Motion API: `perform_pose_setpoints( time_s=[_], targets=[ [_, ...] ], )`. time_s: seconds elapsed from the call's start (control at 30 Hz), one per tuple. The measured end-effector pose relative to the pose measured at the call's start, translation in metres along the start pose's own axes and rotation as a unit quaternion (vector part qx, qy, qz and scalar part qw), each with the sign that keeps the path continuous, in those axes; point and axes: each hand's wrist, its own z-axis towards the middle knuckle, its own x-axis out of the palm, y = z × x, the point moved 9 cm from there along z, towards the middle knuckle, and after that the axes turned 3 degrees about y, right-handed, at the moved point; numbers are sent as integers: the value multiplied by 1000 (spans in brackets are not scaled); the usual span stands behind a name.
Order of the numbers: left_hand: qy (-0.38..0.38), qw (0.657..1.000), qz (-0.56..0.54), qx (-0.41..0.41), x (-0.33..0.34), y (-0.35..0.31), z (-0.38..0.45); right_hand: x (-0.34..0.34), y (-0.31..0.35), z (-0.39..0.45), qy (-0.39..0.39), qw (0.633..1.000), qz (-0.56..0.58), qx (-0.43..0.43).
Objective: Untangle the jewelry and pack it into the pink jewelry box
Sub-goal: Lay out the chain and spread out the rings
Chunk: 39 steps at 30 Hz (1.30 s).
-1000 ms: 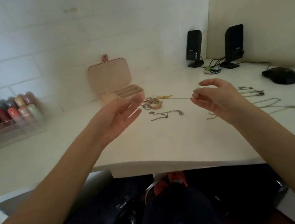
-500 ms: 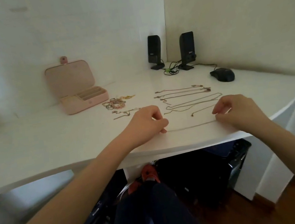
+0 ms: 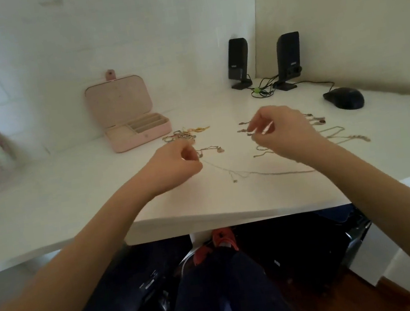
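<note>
necklace chain pinched by left hand, near desk edge.

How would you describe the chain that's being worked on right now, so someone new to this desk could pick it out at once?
Start at the open pink jewelry box at the back of the white desk, then come toward the front edge. The thin silver chain trails across the desk from the left hand toward the right forearm. Unlike the chains beyond the right hand, it lies nearest the edge.
</note>
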Motion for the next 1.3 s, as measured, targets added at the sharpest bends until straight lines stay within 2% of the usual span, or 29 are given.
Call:
perform_pose_setpoints(
  time_s=[0.07,0.1,0.17,0.27,0.4,0.47,0.53,0.6,0.67,0.73,0.77,0.93,1.03,1.13,1.2,1.3],
  targets=[
    [-65,998,19,-2,-21,14,8,32,15,28,84,996,-9,-7],
    [-63,998,29,-3,-25,20,12,48,20,40,125,992,-21,-3],
    [-1,999,44,-7,-20,29,19,74,25,60,174,983,-63,-2],
    [78,996,47,-16,-14,35,18,89,23,80,185,979,-91,5],
    [76,995,59,-16,-24,36,13,79,16,76,213,975,-63,13],
    [54,989,139,1,-30,29,14,78,14,65,247,968,-49,10],
    [-13,967,245,68,-34,8,17,80,14,62,237,971,-33,1],
    [-51,959,235,149,-25,-13,14,81,12,66,192,981,-22,-5],
    [25,967,154,202,4,-22,8,82,9,72,164,986,-20,9],
    [114,962,100,229,34,-24,-1,87,3,73,174,983,-52,37],
    [128,960,80,238,39,-23,-5,88,1,74,181,980,-70,46],
    [83,974,6,211,17,-12,-13,90,6,74,186,978,-90,33],
    [-41,985,-4,168,-18,1,-6,84,10,76,186,981,-53,30],
    [-156,978,57,127,-48,15,6,70,26,79,163,982,90,11],
    [-168,977,78,106,-56,20,16,56,45,81,147,977,155,-26],
    [-97,990,-39,93,-49,16,31,41,74,82,135,961,229,-73]
  ],
)
